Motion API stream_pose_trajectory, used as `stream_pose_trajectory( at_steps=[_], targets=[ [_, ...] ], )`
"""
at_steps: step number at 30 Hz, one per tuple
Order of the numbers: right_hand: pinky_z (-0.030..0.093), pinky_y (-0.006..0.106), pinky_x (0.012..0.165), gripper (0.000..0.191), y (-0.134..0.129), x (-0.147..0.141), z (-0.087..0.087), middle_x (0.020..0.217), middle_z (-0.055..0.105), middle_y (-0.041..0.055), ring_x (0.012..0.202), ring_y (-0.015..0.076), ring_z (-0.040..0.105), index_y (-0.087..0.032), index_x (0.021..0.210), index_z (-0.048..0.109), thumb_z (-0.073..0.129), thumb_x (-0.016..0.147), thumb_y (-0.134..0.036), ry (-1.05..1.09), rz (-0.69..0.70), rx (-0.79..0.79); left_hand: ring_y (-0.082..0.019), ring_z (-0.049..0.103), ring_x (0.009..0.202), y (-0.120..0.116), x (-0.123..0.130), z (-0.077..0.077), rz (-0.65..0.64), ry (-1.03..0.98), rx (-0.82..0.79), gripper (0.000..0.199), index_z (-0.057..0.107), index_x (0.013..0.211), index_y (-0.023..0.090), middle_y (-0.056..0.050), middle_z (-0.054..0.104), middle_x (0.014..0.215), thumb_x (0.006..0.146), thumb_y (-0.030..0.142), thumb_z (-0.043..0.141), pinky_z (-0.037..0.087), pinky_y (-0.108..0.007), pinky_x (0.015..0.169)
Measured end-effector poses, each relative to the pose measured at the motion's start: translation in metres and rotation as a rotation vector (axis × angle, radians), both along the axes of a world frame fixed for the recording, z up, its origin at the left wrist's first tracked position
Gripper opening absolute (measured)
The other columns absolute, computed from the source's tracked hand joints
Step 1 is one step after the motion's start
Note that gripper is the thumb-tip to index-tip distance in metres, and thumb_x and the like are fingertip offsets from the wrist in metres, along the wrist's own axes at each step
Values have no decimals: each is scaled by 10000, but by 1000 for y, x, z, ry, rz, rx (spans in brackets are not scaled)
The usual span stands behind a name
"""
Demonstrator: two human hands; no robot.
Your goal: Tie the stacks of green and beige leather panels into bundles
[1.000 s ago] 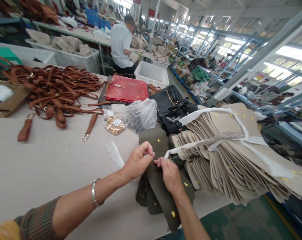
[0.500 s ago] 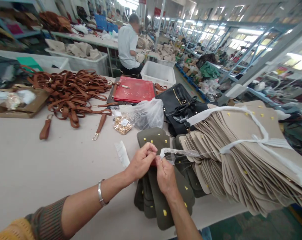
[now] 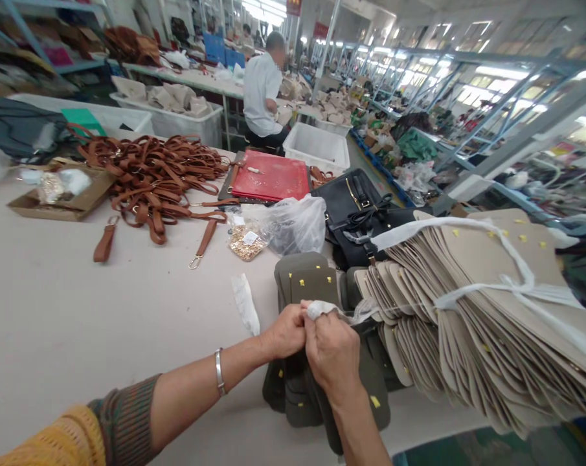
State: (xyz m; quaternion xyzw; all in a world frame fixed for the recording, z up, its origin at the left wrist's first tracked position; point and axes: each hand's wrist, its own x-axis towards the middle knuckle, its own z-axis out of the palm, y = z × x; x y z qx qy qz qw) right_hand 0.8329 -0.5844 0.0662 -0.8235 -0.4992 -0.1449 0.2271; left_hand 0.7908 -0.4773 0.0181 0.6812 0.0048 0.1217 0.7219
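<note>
My left hand [image 3: 287, 331] and my right hand [image 3: 332, 349] meet over a stack of dark olive panels [image 3: 300, 266] marked with small yellow tabs. Both have their fingers closed on a white strip [image 3: 324, 309], thin and fabric-like, which bunches up between them and trails off to the right. The right hand covers part of the panels, and the fingertips hide the strip's end. Just right lies a big bundle of beige panels [image 3: 433, 317], tied round with a white band [image 3: 491, 288]. A separate white scrap [image 3: 245, 304] rests on the table left of the olive stack.
Brown straps with metal clips [image 3: 151, 171] are heaped at the back left, beside a cardboard tray [image 3: 74, 200]. Behind the olive stack lie a bag of gold hardware [image 3: 247, 243], red panels [image 3: 272, 176] and a black bag [image 3: 353, 194]. A seated person [image 3: 262, 94] works beyond.
My hands have drawn closer together, and the white strip is now gathered over the right hand's fingers. The whole view has shifted slightly, so the scene sits farther right.
</note>
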Motion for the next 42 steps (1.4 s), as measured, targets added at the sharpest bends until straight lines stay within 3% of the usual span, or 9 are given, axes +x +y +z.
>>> stream_pose_trajectory(
  at_steps=[3,6,11,19,24,27,32,39,42],
  targets=[
    [492,332,839,341,0,1,8,1001,717,134,937,239,672,-112,1094,677,376,1002,-245,203,53,31,-170,634,797,5,-2,-2,-31,38,31,375,632,809,133,-10,651,812,917,484,558,518,-348,771],
    [461,326,956,359,-26,18,12,1141,689,105,1066,217,635,-158,1156,657,405,991,-352,425,24,79,-170,626,802,9,-7,2,22,121,61,398,649,871,134,-12,645,821,954,489,488,505,-353,783],
    [389,492,1054,711,-88,47,-10,1292,602,198,1228,352,541,-83,1278,593,390,864,-624,716,-490,-229,-122,533,594,9,-11,14,112,245,101,422,647,825,138,41,522,621,967,489,461,453,-283,631],
    [412,503,1027,830,-96,-6,-39,1284,583,275,1222,396,547,17,1331,503,313,850,-633,794,-543,-350,-101,508,535,4,-9,23,127,267,127,416,610,780,139,55,503,595,971,478,463,451,-258,581],
    [420,511,1000,801,-100,-2,-29,1208,617,293,1184,419,560,37,1279,551,408,840,-618,763,-475,-390,-110,541,571,11,-7,27,134,261,162,401,615,803,137,45,535,627,973,468,465,476,-273,616],
    [396,534,1013,689,-92,14,-22,1230,598,270,1180,411,545,5,1274,563,488,837,-522,603,-376,-283,-118,561,598,13,-8,29,124,243,188,409,615,786,136,38,553,643,970,471,470,486,-284,640],
    [463,406,940,342,-56,31,-6,1062,677,102,1017,244,623,-177,1082,667,407,864,-223,483,-67,-101,-127,580,629,14,-13,27,118,221,210,407,617,790,138,31,574,662,971,470,469,495,-303,680],
    [444,364,835,131,-22,4,5,867,655,53,872,227,613,-208,846,634,504,829,-210,504,64,-23,-123,589,625,26,-9,32,121,233,150,382,623,839,136,27,591,674,974,460,471,504,-290,652],
    [466,353,761,148,-15,-1,-1,814,676,60,785,224,635,-198,821,641,499,844,-232,566,8,-4,-110,555,582,28,-9,38,149,227,126,373,612,830,137,37,562,652,972,454,475,481,-267,605]
  ],
)
